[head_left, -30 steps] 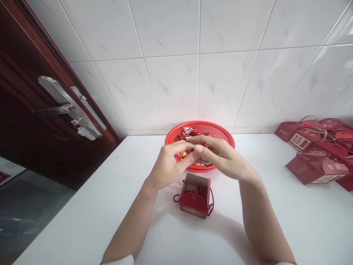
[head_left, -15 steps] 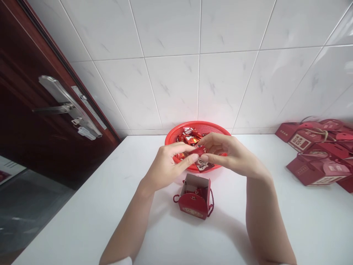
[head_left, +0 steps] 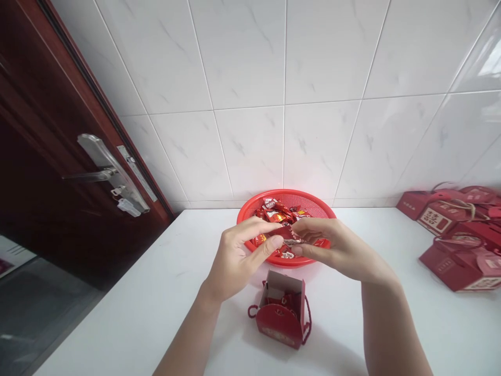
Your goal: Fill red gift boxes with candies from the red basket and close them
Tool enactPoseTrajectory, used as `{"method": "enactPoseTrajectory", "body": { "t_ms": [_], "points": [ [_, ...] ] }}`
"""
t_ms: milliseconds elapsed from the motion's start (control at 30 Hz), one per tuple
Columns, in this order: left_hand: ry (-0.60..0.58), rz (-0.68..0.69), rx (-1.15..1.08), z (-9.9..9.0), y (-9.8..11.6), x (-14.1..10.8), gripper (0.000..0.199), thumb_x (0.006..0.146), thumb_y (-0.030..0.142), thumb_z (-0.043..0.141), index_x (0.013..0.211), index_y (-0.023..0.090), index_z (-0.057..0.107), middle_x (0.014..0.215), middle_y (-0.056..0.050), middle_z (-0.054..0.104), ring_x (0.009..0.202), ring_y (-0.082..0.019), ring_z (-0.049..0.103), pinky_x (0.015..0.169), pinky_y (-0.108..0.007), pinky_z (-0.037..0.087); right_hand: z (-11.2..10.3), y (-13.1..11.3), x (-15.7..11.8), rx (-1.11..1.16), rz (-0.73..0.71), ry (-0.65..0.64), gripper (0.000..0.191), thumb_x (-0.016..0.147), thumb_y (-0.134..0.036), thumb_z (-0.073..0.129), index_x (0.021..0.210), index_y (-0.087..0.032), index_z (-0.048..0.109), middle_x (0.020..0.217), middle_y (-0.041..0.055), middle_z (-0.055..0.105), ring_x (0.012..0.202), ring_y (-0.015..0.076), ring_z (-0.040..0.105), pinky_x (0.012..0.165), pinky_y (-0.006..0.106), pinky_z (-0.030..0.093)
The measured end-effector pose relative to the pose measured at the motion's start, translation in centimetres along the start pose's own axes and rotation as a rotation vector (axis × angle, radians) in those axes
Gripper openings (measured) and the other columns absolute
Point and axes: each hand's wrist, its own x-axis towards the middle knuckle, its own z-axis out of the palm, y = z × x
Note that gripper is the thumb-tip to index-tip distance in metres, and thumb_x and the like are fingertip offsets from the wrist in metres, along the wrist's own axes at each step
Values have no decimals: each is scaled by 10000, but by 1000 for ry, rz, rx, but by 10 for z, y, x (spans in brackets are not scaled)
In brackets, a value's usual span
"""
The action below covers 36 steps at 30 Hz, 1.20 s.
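Note:
A dark red wrapped candy (head_left: 288, 234) with pale lettering is held between both hands over the near side of a red plastic basket (head_left: 325, 204). My left hand (head_left: 235, 258) pinches its left end between thumb and fingers. Closed on the other end is my right hand (head_left: 344, 250), its fingers partly hiding the wrapper. More red-wrapped candies (head_left: 276, 214) lie in the basket below. Nearer to me, a small red gift box (head_left: 277, 325) stands with its top open and cord handles at its sides; some red-wrapped candies (head_left: 288, 301) are inside.
Several red gift boxes (head_left: 450, 263) are piled at the right of the white table (head_left: 183, 266). A tiled wall (head_left: 254, 151) rises behind the basket. To the left is a dark red door (head_left: 47, 172) with a metal handle (head_left: 96, 174) and keys.
The view has tilted up slightly, so everything sits lower in it. Between my hands the candy looks turned, now showing more of its printed wrapper.

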Motion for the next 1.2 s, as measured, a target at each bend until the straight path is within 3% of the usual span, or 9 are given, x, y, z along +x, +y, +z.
{"method": "enactPoseTrajectory", "body": {
  "t_ms": [433,767,867,1033,1200],
  "points": [
    [-20,85,152,-11,-6,-1,130,921,277,729,1035,310,783,1045,-4,772,1032,-221,724,912,-325,606,1,11,5,139,-138,64,116,903,-177,697,1013,-182,733,927,30,754,827,153,705,729,265,564],
    [-104,15,220,-2,0,2,159,936,364,701,1078,297,729,1072,-9,768,990,-218,724,865,-314,614,-8,10,-1,148,-153,190,157,889,-298,756,991,-180,755,908,51,767,796,179,715,725,308,596],
    [-271,-108,285,-6,3,3,218,958,430,660,1105,280,723,1057,-19,765,960,-223,718,823,-315,602,-9,9,-3,160,-128,210,194,874,-339,778,981,-178,758,900,53,764,735,167,695,678,297,581],
    [-737,-167,403,-16,9,-3,191,952,389,664,1088,302,765,958,8,745,900,-199,692,837,-296,545,-12,6,-7,113,-82,236,186,868,-327,782,977,-176,768,859,56,767,670,153,650,616,284,533],
    [-931,-203,495,-14,18,-17,239,829,252,764,1063,298,782,994,1,760,923,-232,698,792,-292,510,-12,5,-6,71,-65,203,190,872,-322,775,982,-167,766,886,61,770,698,158,650,643,290,519]
  ]
}}
